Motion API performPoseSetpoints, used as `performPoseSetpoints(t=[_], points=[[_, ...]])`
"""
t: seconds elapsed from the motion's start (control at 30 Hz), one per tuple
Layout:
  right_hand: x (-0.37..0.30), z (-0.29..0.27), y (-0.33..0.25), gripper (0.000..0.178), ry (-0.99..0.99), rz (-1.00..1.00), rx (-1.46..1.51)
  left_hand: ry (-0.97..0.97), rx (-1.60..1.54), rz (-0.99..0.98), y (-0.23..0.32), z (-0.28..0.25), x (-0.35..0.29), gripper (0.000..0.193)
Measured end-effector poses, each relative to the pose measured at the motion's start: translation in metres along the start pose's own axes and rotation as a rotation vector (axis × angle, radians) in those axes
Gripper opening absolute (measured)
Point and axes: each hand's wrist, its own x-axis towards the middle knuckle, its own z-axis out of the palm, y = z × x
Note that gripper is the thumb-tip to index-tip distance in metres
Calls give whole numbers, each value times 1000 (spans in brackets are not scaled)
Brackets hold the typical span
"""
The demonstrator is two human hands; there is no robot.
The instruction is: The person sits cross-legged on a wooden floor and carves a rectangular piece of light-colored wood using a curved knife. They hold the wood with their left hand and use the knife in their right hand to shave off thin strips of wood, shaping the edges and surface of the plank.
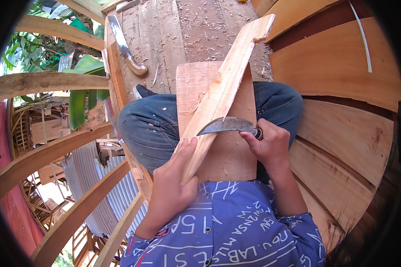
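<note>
A long pale wooden plank (220, 86) slants across my lap, its rough, notched far end up at the right. My left hand (176, 171) is closed round its near end, thumb on one side and fingers on the other. In my right hand (268, 142) is the handle of a curved knife (226, 125). The blade lies across the plank, its tip pointing left, a little beyond my left fingers. Beneath the plank, a broad flat board (229, 158) rests over my crossed legs.
On the plank floor (160, 40), strewn with shavings, lies a machete (125, 46) with a wooden handle. Slatted wooden railing (53, 84) runs along my left, with leaves and corrugated sheets beyond. A wooden board wall (338, 133) stands close on my right.
</note>
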Motion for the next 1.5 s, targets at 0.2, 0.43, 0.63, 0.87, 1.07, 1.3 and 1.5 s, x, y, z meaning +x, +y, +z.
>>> performPoseSetpoints(t=[0.2, 0.43, 0.63, 0.87, 1.07, 1.3, 1.5], points=[[6, 4, 5, 58, 56, -79, -68, 0, -10, -12, -1, 0, 0, 65], [10, 3, 6, 58, 57, -58, -100, 4, 5, 4, -1, 2, -1, 67], [13, 3, 6, 57, 73, -76, -122, 5, 0, -19, 1, 1, -1, 68], [16, -8, 2, 54, -56, 6, -70, -13, -12, -93, 4, 0, -1, 68], [12, -30, 6, 26, -755, 261, 1024, 1, -90, -108, -2, -4, 2, 66], [-1, -27, 1, 20, -852, 528, 1386, 52, -47, -27, -3, 0, 4, 65], [-6, -29, -4, 17, -751, 338, 1209, 61, -52, -79, -3, 2, 4, 65]])
